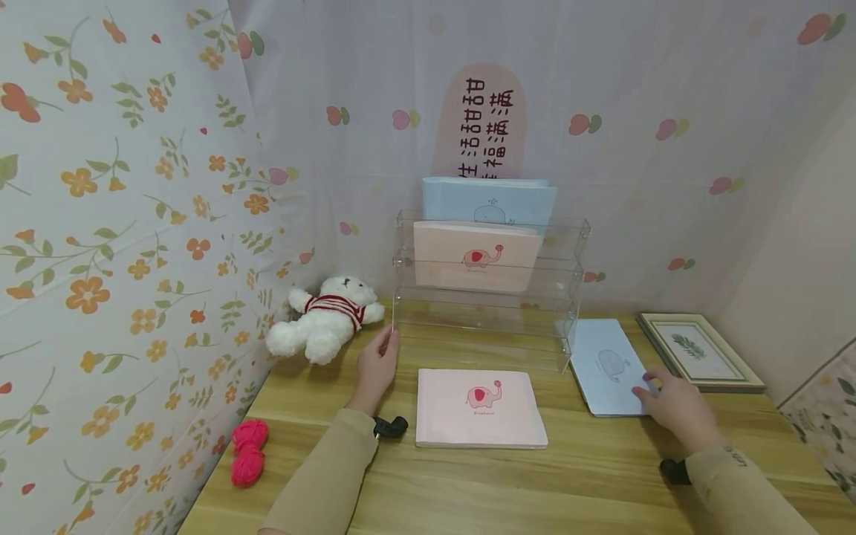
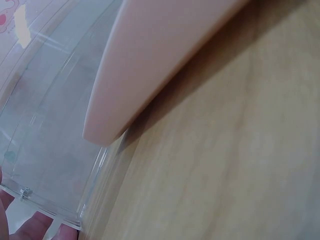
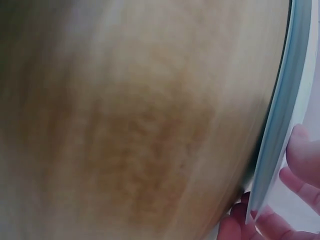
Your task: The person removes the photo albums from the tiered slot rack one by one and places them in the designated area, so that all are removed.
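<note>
At the left side of a clear acrylic rack, my left hand grips the side panel; its fingers show behind the panel in the left wrist view. My right hand holds a light blue booklet with a whale drawing by its right edge. The right wrist view has the thumb on the cover and fingers around the edge. A pink elephant booklet lies flat in front of the rack. Another pink elephant booklet stands in the rack, with a blue whale booklet behind and above it.
A white teddy bear in a striped sweater lies left of the rack. Pink yarn rests near the table's left edge. A framed leaf picture lies at the right. Patterned curtains border the wooden table.
</note>
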The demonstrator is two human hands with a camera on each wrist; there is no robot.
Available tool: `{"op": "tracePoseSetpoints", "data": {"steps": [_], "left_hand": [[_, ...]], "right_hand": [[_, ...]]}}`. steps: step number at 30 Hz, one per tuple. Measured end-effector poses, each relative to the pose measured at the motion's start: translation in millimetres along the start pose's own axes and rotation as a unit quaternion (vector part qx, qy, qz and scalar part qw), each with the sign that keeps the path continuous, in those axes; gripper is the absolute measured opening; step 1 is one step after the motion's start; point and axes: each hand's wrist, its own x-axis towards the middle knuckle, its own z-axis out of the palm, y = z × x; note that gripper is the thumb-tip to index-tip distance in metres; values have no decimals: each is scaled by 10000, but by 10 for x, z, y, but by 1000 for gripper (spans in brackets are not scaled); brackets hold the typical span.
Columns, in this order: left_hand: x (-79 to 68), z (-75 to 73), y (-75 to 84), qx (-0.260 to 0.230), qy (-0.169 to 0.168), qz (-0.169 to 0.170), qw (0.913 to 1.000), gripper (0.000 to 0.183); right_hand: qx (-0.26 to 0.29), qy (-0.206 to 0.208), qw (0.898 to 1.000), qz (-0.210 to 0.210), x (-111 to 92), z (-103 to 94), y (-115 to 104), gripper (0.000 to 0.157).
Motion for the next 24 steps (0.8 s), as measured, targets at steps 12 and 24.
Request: {"op": "tracePoseSetpoints", "data": {"steps": [12,24], "left_hand": [[25,16,-45,118,84,-9,9999,45],[56,17,-112,166,114,234,9995,46]], "right_hand": [[-344,-70,9993,93,-55,-40,-96,57],[-529,-37,9985,96,-79,-99,-240,55]]}}
